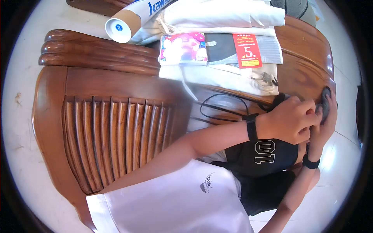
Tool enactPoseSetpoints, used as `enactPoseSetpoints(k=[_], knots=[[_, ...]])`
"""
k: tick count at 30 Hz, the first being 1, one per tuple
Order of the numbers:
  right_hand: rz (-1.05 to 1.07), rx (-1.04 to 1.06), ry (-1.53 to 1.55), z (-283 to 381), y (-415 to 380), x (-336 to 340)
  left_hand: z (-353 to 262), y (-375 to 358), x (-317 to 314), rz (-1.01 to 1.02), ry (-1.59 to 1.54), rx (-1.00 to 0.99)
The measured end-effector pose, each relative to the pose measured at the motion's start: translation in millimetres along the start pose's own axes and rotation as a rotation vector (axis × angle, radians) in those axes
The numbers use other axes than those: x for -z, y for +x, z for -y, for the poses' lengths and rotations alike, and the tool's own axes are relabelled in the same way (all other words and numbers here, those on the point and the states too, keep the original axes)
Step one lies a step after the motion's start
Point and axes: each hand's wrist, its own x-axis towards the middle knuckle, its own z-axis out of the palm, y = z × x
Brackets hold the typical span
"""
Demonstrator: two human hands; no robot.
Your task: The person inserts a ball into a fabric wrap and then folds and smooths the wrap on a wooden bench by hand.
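Observation:
My left hand (289, 118), with a black band on its wrist, is closed with its fingers curled in front of my right hand. What its fingers pinch, if anything, is hidden. Just behind that hand a black item (280, 99) shows in part. My right hand (330, 116), also with a dark wristband, is wrapped round a dark grey object (325, 103). Its kind cannot be made out, as fingers cover much of it. Below both hands lie black shorts (278, 153) with the number 10.
A carved wooden seat (50, 101) fills the left and right. On it lie white folded cloth (225, 17), a pink cartoon packet (184, 48), a grey item with a red label (248, 50), and a shuttlecock tube (123, 25). A thin black cord (223, 95) loops nearby.

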Motion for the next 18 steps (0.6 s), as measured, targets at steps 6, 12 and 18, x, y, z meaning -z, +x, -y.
enactPoseSetpoints(k=[6,12,18], knots=[[0.021,0.13,-0.109,22.8,17.3,-5.1,-6.7,-0.9,5.5,-0.042,0.152,-0.006],[-0.021,0.05,-0.037,-6.1,8.6,2.9,-6.5,0.2,-11.7,-0.016,0.251,-0.024],[0.041,-0.282,0.303,-70.6,-6.4,1.4,-13.2,10.1,-52.3,0.007,0.253,-0.044]])
